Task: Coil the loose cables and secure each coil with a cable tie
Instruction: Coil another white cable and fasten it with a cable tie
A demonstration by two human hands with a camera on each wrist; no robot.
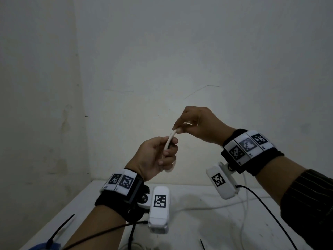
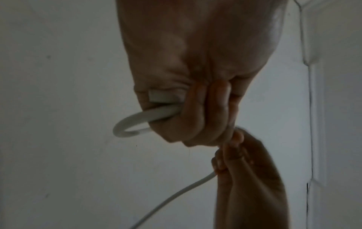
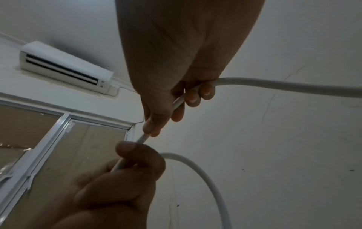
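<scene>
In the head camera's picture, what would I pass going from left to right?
Black plastic cable tie lying on the white table → left hand gripping the thin white cable → right hand pinching the same cable → dark striped sleeve.

plain pale wall [image 1: 180, 51] with a thin crack [image 1: 201, 90], meeting a second wall at a corner on the left. white table [image 1: 198, 222] below, marked with faint smudges. scrap of blue cloth [image 1: 40, 247] at the near left edge. white air conditioner [image 3: 64, 68] mounted high near the ceiling, above a white-framed window [image 3: 64, 128] with covered panes.
</scene>
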